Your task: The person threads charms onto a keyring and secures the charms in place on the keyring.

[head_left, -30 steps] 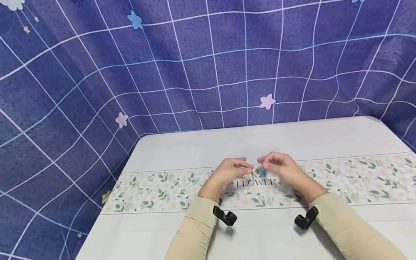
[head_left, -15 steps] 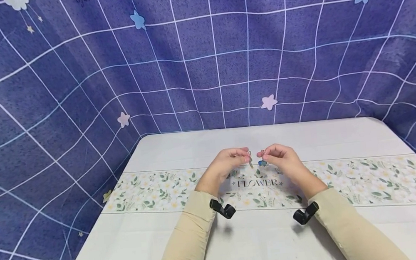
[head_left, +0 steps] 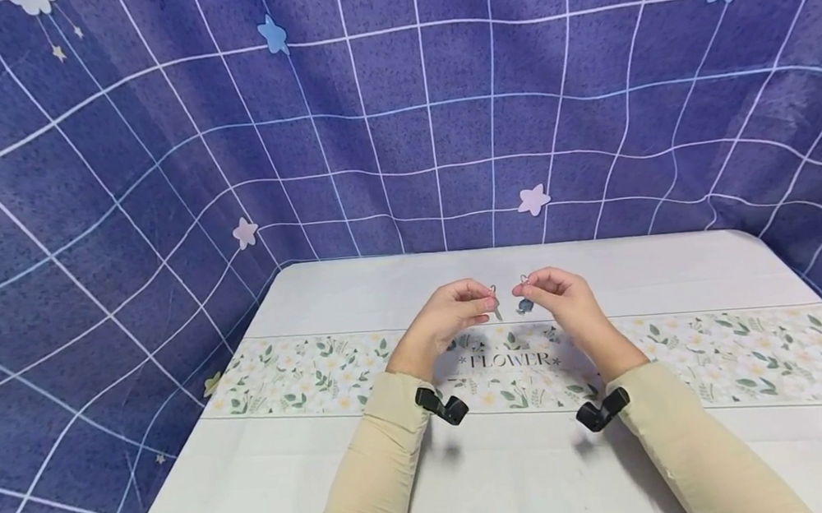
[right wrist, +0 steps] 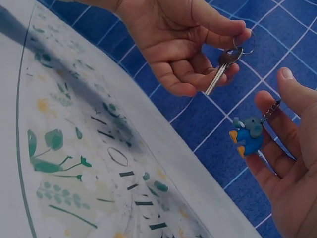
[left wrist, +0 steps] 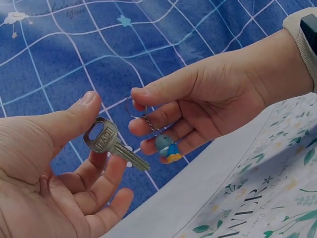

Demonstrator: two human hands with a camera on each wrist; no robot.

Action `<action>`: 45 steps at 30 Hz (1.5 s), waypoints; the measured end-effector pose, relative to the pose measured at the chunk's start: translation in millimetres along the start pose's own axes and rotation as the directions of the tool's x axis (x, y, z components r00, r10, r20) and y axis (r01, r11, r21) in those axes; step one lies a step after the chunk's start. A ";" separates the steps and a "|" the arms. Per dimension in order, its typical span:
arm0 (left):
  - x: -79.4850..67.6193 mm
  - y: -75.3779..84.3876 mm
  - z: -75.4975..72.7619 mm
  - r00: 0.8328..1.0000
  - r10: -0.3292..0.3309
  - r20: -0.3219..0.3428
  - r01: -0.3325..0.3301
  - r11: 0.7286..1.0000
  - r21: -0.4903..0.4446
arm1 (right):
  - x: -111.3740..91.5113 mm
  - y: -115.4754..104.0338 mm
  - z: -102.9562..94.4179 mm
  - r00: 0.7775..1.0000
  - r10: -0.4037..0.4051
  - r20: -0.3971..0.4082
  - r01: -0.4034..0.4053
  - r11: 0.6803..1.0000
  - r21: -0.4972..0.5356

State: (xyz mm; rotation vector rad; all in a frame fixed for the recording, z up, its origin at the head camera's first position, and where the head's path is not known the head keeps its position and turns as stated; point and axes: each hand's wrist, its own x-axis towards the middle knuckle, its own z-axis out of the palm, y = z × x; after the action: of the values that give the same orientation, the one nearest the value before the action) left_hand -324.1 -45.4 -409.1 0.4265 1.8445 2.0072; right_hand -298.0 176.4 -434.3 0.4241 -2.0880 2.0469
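My left hand [head_left: 450, 315] pinches a metal split ring [right wrist: 253, 43] between thumb and index finger. From that ring hangs a silver key [left wrist: 111, 139] with a lettered head. Across a small gap, my right hand [head_left: 567, 299] holds an elephant keychain [right wrist: 250, 136] by its upper end. The elephant figure is small, grey-headed, with a blue body and yellow feet, and dangles on a short metal chain [left wrist: 149, 122]. A second ring [left wrist: 130, 108] shows at the right fingertips in the left wrist view. Key and keychain are apart, both held up over the table.
Below the hands lies a white tabletop [head_left: 314, 480] with a floral printed band [head_left: 303, 374] lettered "FLOWER". A blue grid-patterned curtain [head_left: 385, 143] with stars stands behind and to the left. Black wrist cameras [head_left: 442, 406] sit on both sleeves.
Both hands have risen and moved toward the far side of the table, drawing slightly apart. The key and the elephant keychain have come up with them and now hang separately.
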 end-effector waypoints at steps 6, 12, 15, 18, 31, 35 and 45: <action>1.6 1.1 1.9 1.000 0.006 0.006 -0.005 1.000 -0.029 | 2.7 -5.2 1.1 1.000 -0.012 -0.019 0.013 1.000 0.019; 0.3 2.8 3.0 1.000 0.026 0.012 -0.025 0.998 -0.054 | 5.4 -7.5 2.8 1.000 -0.020 -0.019 0.021 0.997 0.080; 0.4 2.8 3.3 0.999 0.039 0.020 -0.038 0.996 -0.079 | 5.8 -9.1 5.1 0.999 -0.025 -0.021 0.027 0.994 0.105; 0.8 1.7 3.6 0.998 0.052 0.018 -0.050 0.994 -0.095 | 5.7 -10.5 8.0 0.999 -0.043 -0.013 0.044 0.992 0.121; -0.3 0.2 8.7 0.985 0.156 -0.075 -0.155 0.988 0.024 | 3.4 -19.1 13.4 0.997 -0.072 0.018 0.068 0.984 0.162; -1.9 2.8 10.9 0.979 0.187 -0.087 -0.183 0.982 0.055 | 2.9 -21.6 12.9 0.996 -0.077 0.037 0.071 0.988 0.139; -3.7 8.4 11.4 0.969 0.229 -0.089 -0.217 0.967 0.131 | 3.5 -28.9 13.1 0.992 -0.104 0.064 0.098 0.991 0.091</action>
State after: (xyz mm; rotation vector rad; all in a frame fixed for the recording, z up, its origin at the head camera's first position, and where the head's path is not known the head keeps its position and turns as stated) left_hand -316.2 -37.7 -399.6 0.5999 2.0705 2.1032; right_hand -291.0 162.8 -406.3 0.6096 -1.9755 2.0983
